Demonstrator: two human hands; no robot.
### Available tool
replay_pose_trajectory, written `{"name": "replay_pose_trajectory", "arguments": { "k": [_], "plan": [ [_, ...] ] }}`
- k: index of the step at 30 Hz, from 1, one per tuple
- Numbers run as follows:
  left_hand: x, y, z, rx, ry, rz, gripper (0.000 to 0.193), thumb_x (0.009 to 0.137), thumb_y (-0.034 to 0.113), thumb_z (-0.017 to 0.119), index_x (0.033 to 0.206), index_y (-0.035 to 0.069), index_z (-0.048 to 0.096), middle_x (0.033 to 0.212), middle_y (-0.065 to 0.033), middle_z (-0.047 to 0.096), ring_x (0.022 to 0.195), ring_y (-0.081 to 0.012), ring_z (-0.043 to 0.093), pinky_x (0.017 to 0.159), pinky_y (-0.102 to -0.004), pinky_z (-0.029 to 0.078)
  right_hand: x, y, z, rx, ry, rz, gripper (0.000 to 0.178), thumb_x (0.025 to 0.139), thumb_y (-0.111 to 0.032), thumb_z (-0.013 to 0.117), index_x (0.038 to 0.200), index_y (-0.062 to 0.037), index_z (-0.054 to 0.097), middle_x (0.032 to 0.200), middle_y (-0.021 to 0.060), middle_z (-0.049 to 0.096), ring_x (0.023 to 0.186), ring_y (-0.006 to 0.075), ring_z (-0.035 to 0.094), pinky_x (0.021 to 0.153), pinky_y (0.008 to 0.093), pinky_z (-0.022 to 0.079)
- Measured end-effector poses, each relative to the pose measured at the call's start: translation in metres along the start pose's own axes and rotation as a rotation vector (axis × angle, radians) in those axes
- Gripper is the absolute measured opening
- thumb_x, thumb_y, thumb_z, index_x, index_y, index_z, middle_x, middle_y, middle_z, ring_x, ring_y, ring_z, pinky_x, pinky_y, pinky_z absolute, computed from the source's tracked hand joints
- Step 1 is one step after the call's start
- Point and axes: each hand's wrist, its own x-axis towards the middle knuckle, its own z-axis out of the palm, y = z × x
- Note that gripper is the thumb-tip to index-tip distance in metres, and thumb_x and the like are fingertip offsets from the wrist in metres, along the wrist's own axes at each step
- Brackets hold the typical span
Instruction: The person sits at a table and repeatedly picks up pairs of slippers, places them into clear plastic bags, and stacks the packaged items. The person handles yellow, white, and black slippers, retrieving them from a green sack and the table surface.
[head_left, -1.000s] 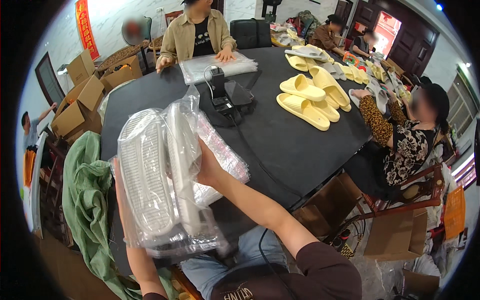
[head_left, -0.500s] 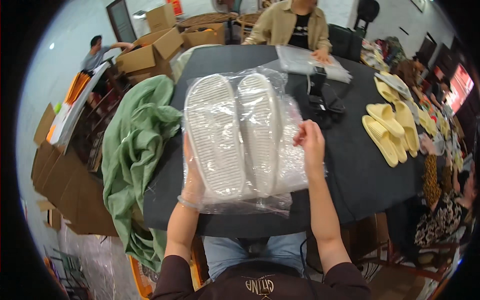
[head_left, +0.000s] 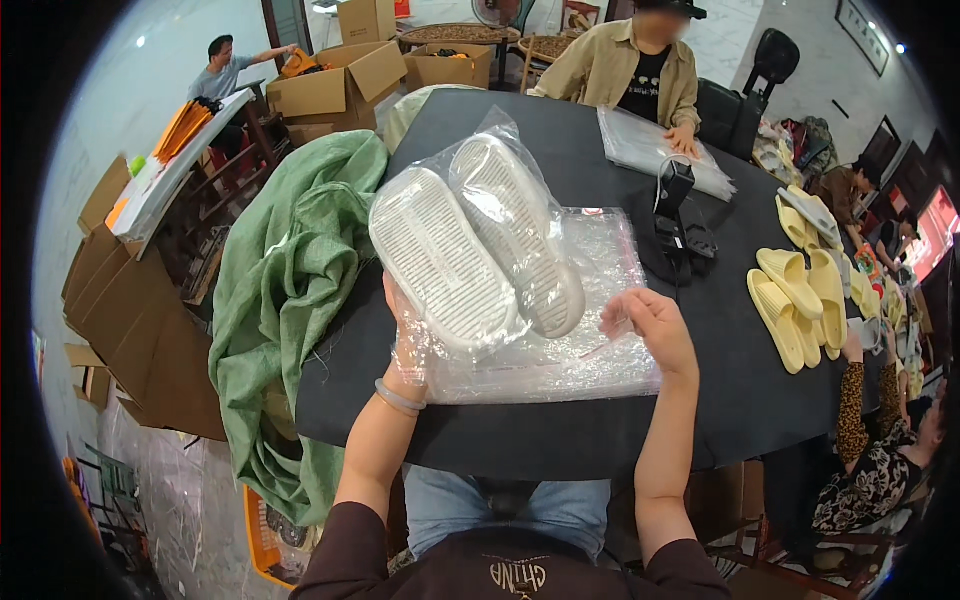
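Observation:
A pair of white slippers [head_left: 445, 262], ribbed soles facing up, is inside a clear plastic bag [head_left: 500, 128] above the table. My left hand [head_left: 408, 335] holds the bag along its lower left side; its fingers are partly hidden behind the plastic and the slippers. To the right, my right hand [head_left: 652, 325] is raised over a stack of flat clear bags [head_left: 612, 255], apart from the slippers. Its fingers are curled together at the thumb, and anything between them is too small to make out.
A dark table [head_left: 470, 440] carries yellow slippers [head_left: 790, 310] at the right and a black device with a cable [head_left: 675, 190]. Green cloth [head_left: 290, 250] hangs over its left edge. Across the table, a person's hand [head_left: 684, 138] rests on more clear bags [head_left: 625, 140]. Cardboard boxes [head_left: 335, 85] stand behind.
The bagged slippers have tilted and shifted up off the stack, showing more of the bags beneath. My right hand has moved slightly right and down. The whole view has shifted too.

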Motion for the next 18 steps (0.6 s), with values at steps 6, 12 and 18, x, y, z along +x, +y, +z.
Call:
{"name": "replay_pose_trajectory", "arguments": {
  "k": [6,12,18],
  "plan": [
    [-0.011,0.000,0.008,-0.145,0.124,0.023,0.056,0.092,0.047,0.034,0.125,0.004,0.050,0.117,-0.0153,0.056,0.103,-0.0305,0.058,0.087,-0.0425,0.050,-0.026,-0.022,-0.002,0.086,-0.327,-0.114,0.015,0.084,-0.005,0.055,0.088,0.0057,0.063,0.071,0.0168,0.063,0.066,0.0231,0.064,0.062,0.0275,0.050],
    [-0.015,0.000,0.027,-0.172,0.246,0.128,0.054,0.093,0.045,0.031,0.125,0.006,0.049,0.117,-0.0127,0.057,0.100,-0.0287,0.060,0.083,-0.0407,0.052,-0.006,-0.020,0.071,-0.972,0.198,-0.458,0.025,0.084,-0.008,0.058,0.107,0.0019,0.059,0.101,0.0192,0.057,0.090,0.0367,0.057,0.080,0.0390,0.046],
    [-0.021,-0.002,0.044,-0.219,0.246,0.082,0.050,0.094,0.042,0.028,0.122,0.006,0.050,0.118,-0.0120,0.056,0.102,-0.0278,0.058,0.086,-0.0405,0.050,0.028,0.003,0.060,-0.806,0.381,-0.259,0.037,0.087,-0.016,0.058,0.118,0.0036,0.053,0.104,0.0152,0.056,0.086,0.0257,0.057,0.080,0.0361,0.046]
  ]
}}
